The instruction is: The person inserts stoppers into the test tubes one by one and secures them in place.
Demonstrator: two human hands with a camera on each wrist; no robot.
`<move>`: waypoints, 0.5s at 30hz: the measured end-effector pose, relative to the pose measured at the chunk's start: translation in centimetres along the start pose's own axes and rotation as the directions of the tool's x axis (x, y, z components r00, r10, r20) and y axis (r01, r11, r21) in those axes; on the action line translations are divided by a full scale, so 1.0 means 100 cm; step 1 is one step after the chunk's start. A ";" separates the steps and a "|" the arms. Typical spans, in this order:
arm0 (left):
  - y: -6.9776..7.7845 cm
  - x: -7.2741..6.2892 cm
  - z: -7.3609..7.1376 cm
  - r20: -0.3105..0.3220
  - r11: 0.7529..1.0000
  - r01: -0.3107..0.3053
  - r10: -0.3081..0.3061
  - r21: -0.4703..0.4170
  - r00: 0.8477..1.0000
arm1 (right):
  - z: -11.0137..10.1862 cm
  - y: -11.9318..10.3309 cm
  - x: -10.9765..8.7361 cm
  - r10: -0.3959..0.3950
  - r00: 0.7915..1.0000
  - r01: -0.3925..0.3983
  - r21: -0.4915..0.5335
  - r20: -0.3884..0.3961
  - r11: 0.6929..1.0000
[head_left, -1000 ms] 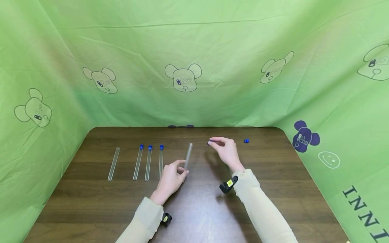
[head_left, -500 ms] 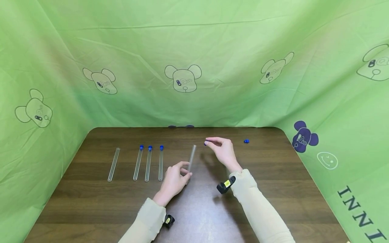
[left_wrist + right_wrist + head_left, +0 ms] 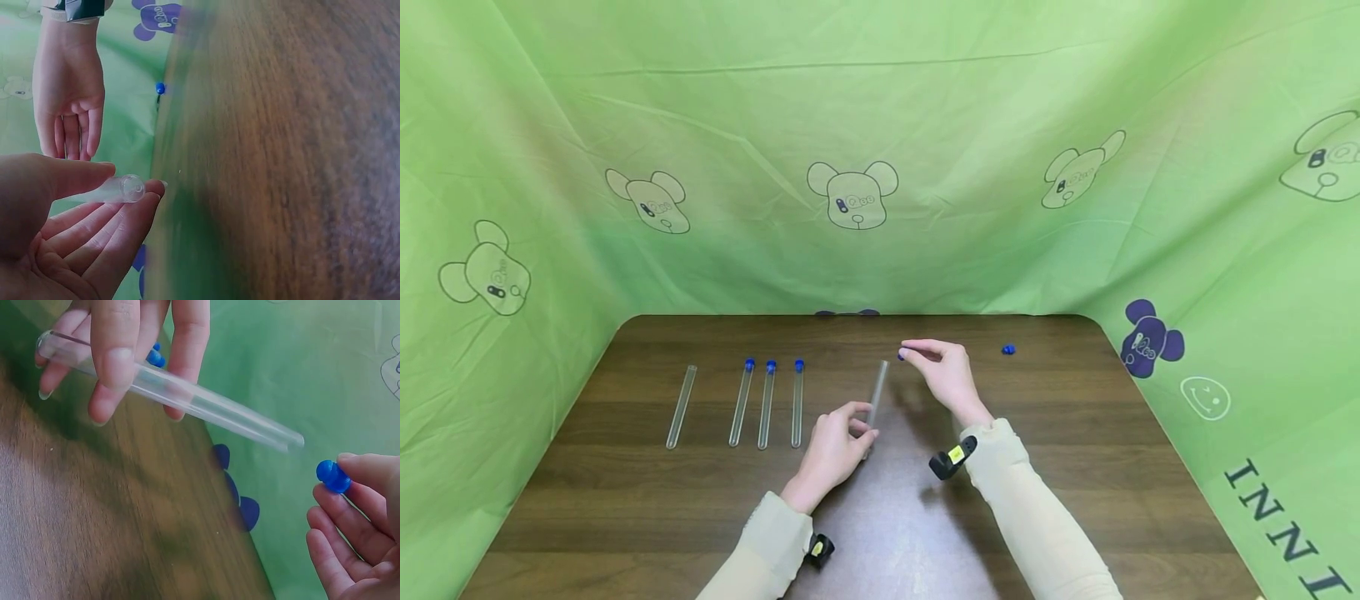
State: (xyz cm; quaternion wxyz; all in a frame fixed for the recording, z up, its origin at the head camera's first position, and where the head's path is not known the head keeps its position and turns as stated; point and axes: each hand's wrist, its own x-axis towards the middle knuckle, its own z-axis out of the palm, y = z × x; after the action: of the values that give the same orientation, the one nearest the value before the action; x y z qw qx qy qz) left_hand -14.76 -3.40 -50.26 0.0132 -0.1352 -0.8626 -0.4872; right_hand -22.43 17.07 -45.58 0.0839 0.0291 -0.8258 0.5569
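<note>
My left hand [image 3: 833, 446] pinches a clear test tube [image 3: 879, 392] near its rounded bottom, off the table and tilted. In the right wrist view the tube's open mouth points toward a blue stopper [image 3: 333, 477], with a small gap between them. My right hand [image 3: 949, 375] pinches that stopper between thumb and fingertips. The left wrist view shows the tube's round bottom end in my left hand's fingers. Left of the hands lie three test tubes [image 3: 797, 408] with blue stoppers on. Farther left is an open tube [image 3: 681, 408] with no stopper.
Another blue stopper [image 3: 1009, 349] lies toward the back right of the brown wooden table [image 3: 625, 517]. Green printed cloth [image 3: 850, 100] hangs behind the table and along its sides.
My left hand has shifted slightly right with the test tube, and my right hand slightly left with the blue stopper. The gap between tube mouth and stopper has narrowed.
</note>
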 end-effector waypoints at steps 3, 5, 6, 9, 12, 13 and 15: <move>0.001 0.000 0.000 0.004 1.000 0.002 -0.002 0.000 1.000 | 0.001 -0.001 0.000 -0.001 1.000 0.001 -0.003 0.000 1.000; 0.001 0.000 0.000 0.008 1.000 0.000 0.000 0.000 1.000 | 0.003 -0.001 0.000 -0.001 1.000 0.001 0.001 -0.002 1.000; 0.001 -0.001 0.000 0.010 1.000 -0.001 0.001 -0.002 1.000 | 0.003 -0.001 0.000 -0.001 1.000 0.001 0.002 -0.001 1.000; 0.002 -0.001 -0.001 0.017 1.000 0.000 0.000 -0.004 1.000 | 0.005 -0.003 0.000 -0.005 1.000 0.005 0.010 0.000 1.000; 0.003 -0.001 0.000 0.021 1.000 -0.002 0.002 -0.014 1.000 | 0.007 -0.003 -0.001 -0.011 1.000 0.011 0.018 0.002 1.000; 0.003 -0.001 0.000 0.021 1.000 -0.003 0.003 -0.015 1.000 | 0.008 -0.004 -0.001 -0.013 1.000 0.012 0.022 0.003 1.000; 0.003 -0.002 0.000 0.020 1.000 -0.005 0.005 -0.015 1.000 | 0.009 -0.004 -0.001 -0.011 1.000 0.011 0.027 0.004 1.000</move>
State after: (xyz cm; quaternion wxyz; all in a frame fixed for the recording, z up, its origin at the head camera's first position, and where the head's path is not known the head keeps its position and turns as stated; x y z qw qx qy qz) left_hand -14.53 -3.29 -50.04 0.0046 -0.1425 -0.8588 -0.4922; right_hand -22.38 16.13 -45.59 0.0849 0.0359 -0.8182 0.5676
